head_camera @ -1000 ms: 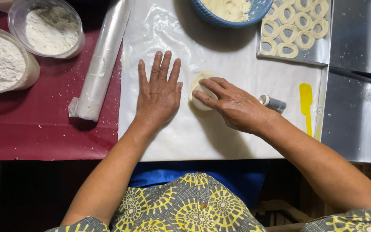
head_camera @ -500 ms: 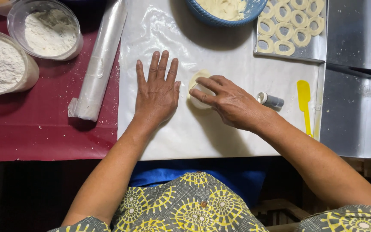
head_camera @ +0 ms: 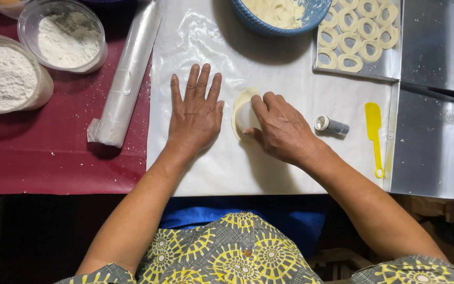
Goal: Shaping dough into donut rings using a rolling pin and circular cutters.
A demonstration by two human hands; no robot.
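Note:
A flat pale disc of dough (head_camera: 239, 103) lies on a white plastic sheet (head_camera: 290, 168). My right hand (head_camera: 284, 130) is curled over a whitish round cutter (head_camera: 247, 118) that stands on the disc, with my fingertips around its rim. My left hand (head_camera: 196, 114) lies flat on the sheet just left of the dough, palm down and fingers spread, holding nothing.
A blue bowl of dough (head_camera: 311, 14) sits at the top. Right of it is a metal tray (head_camera: 390, 63) with several dough rings (head_camera: 349, 62). A small grey cylinder (head_camera: 332, 125), a yellow spatula (head_camera: 373, 135), another metal tray (head_camera: 426, 147), a plastic roll (head_camera: 127, 79) and two flour tubs (head_camera: 3, 76) (head_camera: 67, 37) lie around.
My right hand has shifted slightly on the dough, so more of the disc and the cutter show. My left hand has stayed flat in place.

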